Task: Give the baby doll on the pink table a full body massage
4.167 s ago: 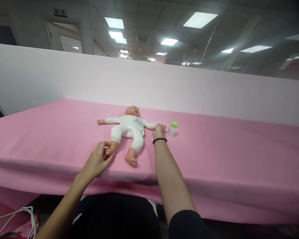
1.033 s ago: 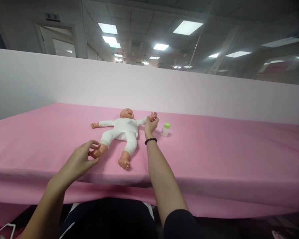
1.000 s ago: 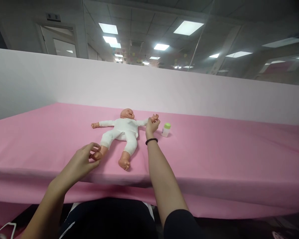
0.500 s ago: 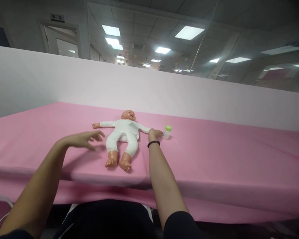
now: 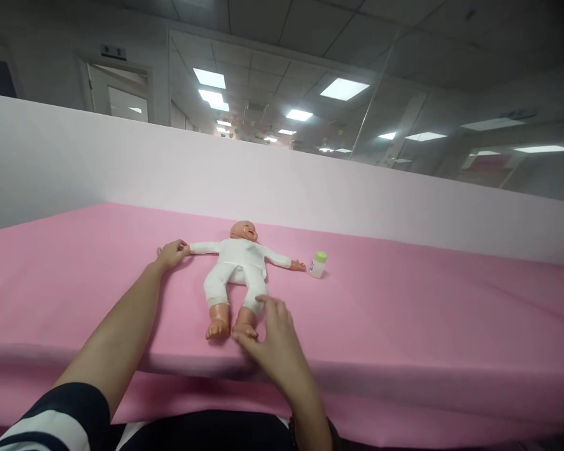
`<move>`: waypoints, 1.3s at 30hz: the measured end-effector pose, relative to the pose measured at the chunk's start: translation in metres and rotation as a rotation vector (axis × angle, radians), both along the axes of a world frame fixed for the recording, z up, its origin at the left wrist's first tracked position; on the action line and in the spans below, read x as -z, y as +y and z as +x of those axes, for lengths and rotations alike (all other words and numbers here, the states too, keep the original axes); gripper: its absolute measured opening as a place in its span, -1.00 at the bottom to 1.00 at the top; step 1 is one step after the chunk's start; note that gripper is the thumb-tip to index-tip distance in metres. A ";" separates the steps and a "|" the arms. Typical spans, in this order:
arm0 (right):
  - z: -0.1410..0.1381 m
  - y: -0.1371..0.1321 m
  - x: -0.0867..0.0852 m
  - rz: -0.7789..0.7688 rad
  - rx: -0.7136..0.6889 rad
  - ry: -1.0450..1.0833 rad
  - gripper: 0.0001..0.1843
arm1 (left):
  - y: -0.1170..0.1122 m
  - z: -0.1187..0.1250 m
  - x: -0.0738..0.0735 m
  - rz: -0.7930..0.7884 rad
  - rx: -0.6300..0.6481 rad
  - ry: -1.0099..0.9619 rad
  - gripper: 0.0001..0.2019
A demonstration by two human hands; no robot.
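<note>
Even overhead light, dark warped corners

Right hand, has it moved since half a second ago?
Yes. The right hand left the spot beside the bottle and came toward the table's near edge, to the doll's foot.

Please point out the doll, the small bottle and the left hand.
doll (image 5: 242,258), head view, on its white chest.
small bottle (image 5: 316,269), head view, on its pale body.
left hand (image 5: 170,255), head view, on its back.
</note>
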State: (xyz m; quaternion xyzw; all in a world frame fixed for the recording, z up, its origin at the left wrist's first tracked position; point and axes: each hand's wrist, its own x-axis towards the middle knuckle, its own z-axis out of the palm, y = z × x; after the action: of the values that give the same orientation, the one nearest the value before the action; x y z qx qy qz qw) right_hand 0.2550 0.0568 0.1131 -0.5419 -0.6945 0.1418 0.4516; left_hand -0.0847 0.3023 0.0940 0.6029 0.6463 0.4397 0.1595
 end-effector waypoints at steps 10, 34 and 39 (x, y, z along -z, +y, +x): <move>-0.002 -0.004 0.036 -0.156 0.108 -0.007 -0.75 | -0.006 0.008 -0.001 0.161 0.012 -0.237 -0.54; -0.044 0.091 -0.017 0.183 -0.220 0.324 -0.70 | -0.012 0.119 -0.009 0.359 0.610 -0.112 -0.65; -0.018 0.053 -0.016 0.188 -0.208 0.348 -0.70 | 0.004 0.105 -0.002 0.331 0.367 -0.317 -0.60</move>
State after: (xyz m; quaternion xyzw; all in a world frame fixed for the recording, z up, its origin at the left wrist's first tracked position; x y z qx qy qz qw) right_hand 0.2370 0.1096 0.1287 -0.3902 -0.6683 0.2138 0.5961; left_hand 0.0205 0.3060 0.0962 0.6515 0.4128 0.5916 0.2349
